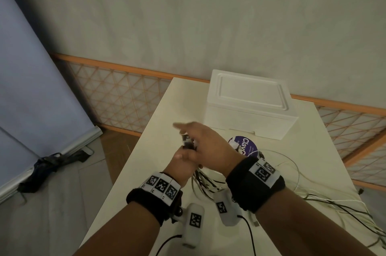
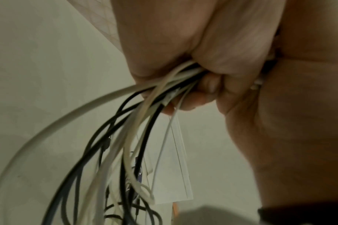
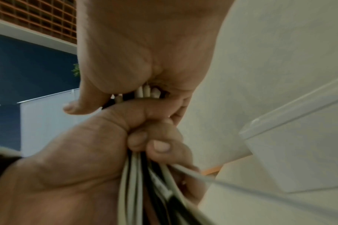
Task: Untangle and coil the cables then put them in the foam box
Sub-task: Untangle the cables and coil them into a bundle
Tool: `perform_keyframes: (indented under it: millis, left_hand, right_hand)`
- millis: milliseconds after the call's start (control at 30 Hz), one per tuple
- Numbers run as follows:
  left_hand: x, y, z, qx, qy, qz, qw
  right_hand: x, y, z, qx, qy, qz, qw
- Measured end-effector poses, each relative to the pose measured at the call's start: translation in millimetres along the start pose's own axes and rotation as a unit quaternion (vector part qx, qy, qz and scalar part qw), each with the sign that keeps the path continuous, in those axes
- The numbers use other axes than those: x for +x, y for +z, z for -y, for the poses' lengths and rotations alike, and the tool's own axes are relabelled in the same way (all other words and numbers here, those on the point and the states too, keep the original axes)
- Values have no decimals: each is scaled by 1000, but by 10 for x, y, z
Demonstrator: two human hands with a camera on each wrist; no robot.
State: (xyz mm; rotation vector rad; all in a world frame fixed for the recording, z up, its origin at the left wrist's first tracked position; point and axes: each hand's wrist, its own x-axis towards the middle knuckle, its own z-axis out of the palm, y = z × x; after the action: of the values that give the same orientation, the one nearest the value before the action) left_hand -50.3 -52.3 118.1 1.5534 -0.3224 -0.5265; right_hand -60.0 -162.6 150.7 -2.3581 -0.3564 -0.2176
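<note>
A bundle of white and black cables (image 1: 201, 180) hangs from my two hands above the white table (image 1: 158, 130). My left hand (image 1: 182, 159) grips the bundle in a fist, fingers curled round the strands (image 2: 137, 129). My right hand (image 1: 200, 141) sits just above it and holds the bundle's upper ends (image 3: 145, 91), where dark plugs (image 1: 187, 141) stick out; its index finger points left. The cables (image 3: 133, 182) run down out of the left fist (image 3: 106, 144). The white foam box (image 1: 250, 107) stands behind the hands with its lid on.
A round purple-labelled object (image 1: 245, 145) lies between the hands and the box. More loose white and black cables (image 1: 313, 201) trail over the table's right side to its near edge. The table's left edge drops to the floor, where a black item (image 1: 48, 164) lies.
</note>
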Motion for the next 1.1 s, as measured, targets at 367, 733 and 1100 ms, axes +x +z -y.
perform_keyframes:
  millis: [367,733,1100]
  left_hand:
    - [396,-294,-270,-364,-84,-152,915]
    - [492,-489,56,-385,-90,-143,907]
    - [305,134,-3,-318,-64,25,946]
  right_hand:
    - [-743,229,-413,-172,226,96,954]
    - [-1716,-610,-1092,-390,388,59,833]
    - [-387,-39,-3,47,193,-54,979]
